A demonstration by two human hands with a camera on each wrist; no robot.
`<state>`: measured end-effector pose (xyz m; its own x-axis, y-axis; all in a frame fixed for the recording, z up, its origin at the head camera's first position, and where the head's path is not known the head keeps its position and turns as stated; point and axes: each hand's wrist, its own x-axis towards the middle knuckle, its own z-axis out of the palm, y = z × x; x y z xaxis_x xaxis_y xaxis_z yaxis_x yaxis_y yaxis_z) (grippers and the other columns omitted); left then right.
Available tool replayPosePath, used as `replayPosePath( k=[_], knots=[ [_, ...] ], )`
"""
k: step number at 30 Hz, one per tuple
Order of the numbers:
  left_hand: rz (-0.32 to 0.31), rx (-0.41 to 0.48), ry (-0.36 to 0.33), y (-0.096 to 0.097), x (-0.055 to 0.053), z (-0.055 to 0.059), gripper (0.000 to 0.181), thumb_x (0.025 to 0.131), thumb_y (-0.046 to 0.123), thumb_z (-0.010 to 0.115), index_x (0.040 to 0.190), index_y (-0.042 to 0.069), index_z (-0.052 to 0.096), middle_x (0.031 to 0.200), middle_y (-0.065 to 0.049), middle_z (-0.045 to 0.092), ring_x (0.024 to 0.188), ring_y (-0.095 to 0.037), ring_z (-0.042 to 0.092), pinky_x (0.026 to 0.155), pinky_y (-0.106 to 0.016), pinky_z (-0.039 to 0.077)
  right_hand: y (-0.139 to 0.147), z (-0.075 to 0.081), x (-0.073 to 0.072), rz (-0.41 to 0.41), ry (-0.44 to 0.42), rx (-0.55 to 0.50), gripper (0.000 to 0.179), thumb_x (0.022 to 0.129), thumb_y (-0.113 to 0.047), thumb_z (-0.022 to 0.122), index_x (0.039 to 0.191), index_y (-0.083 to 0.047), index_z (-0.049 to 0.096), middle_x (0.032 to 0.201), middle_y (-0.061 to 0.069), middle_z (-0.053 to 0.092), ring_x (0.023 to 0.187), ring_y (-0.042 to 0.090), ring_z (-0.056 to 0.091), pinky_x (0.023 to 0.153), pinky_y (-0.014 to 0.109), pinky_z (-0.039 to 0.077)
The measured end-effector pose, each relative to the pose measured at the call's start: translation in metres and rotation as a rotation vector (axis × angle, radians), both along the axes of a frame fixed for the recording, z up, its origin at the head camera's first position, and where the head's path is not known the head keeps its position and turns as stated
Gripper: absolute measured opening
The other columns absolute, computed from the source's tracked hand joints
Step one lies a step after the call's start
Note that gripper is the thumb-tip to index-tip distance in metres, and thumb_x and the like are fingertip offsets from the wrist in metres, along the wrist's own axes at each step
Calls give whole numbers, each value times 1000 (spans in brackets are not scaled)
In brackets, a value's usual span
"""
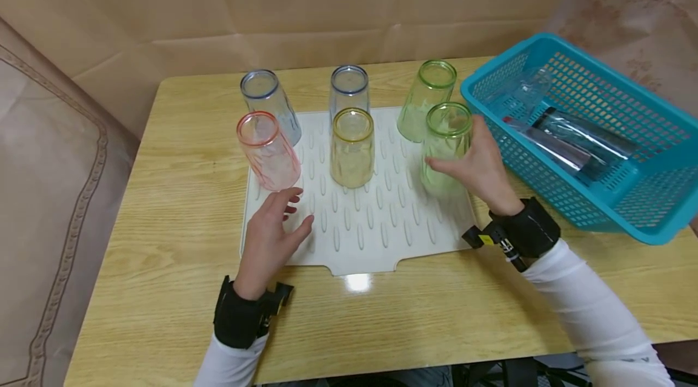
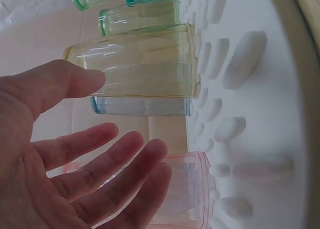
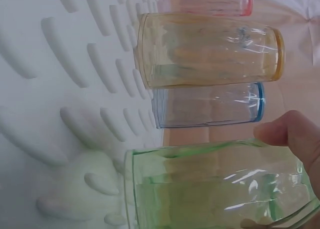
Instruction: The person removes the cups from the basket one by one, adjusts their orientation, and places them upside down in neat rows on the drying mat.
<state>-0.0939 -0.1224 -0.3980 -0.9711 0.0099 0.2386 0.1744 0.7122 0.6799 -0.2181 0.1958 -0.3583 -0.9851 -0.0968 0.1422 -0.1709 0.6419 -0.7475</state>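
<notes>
Right hand [image 1: 482, 166]: grip around front transparent green tumbler [image 1: 448, 146]; keep it vertical over the white ribbed plastic mat [image 1: 360, 261]. Left hand [image 1: 268, 238]: grip open, empty.

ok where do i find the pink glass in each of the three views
Head: left of centre, just beyond the left hand; the pink glass leans in the image.
Left wrist: lower middle, sideways, partly behind the fingers.
Right wrist: top edge, sideways, cut off.
Shared landmark: the yellow glass, right of it, above it, below it respectively.
</notes>
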Motion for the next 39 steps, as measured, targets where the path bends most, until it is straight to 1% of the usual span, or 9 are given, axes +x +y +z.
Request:
replayPosePath(
  k=[4,9,16,19,23,26,31,35,39],
  knots=[
    [-13,9,8,0,0,0,45,80,9,78,120,0,58,105,-15,62,87,-30,64,74,-42,54,-2,-5,-3,-25,9,-25,85,69,-17,87,134,4,36,128,21,48,117,34,44,96,51,36],
    [-16,20,11,1,0,-1,45,80,8,78,120,0,58,105,-16,62,87,-30,64,74,-42,54,-4,-11,-6,-43,16,-57,86,68,-18,87,134,2,37,127,20,49,116,33,45,95,50,37],
    [-21,31,-8,0,0,-3,45,80,8,77,120,0,58,105,-16,63,88,-30,64,74,-43,54,-6,-18,-10,-91,43,-91,91,66,-18,88,136,3,34,131,20,47,122,31,43,102,46,34],
    [-24,32,7,-1,-1,-4,45,80,6,77,120,-1,58,104,-16,63,87,-29,64,74,-42,54,-7,-21,-12,-93,53,-115,92,66,-17,88,137,2,34,132,19,47,123,30,42,103,43,33],
    [-24,38,28,-3,-2,-6,45,79,5,78,119,-1,58,104,-17,62,86,-29,64,74,-42,54,-9,-24,-14,-96,50,-122,91,66,-18,88,136,2,34,131,18,47,122,29,43,103,43,34],
    [-23,36,26,-4,-3,-6,45,79,5,78,119,-1,58,104,-17,63,86,-29,64,74,-42,54,-10,-27,-15,-104,42,-130,90,66,-17,88,136,2,34,131,18,47,121,29,43,102,42,34],
    [-13,29,28,-7,-5,-6,46,79,5,78,120,-2,58,104,-17,63,86,-29,64,74,-43,55,-10,-30,-16,-119,41,-148,90,66,-13,87,137,1,35,132,17,47,122,28,43,102,39,33],
    [-5,34,32,-10,-6,-6,47,79,4,78,120,-2,57,104,-17,63,87,-30,64,75,-43,55,-12,-31,-17,-117,42,-162,90,65,-11,87,137,1,34,133,17,47,123,27,43,103,37,33],
    [-4,35,21,-10,-8,-7,47,79,5,78,121,-1,57,104,-17,63,87,-29,63,75,-43,54,-14,-34,-18,-107,48,-177,90,65,-11,87,137,1,34,133,17,47,123,27,43,103,37,33]
  ],
)
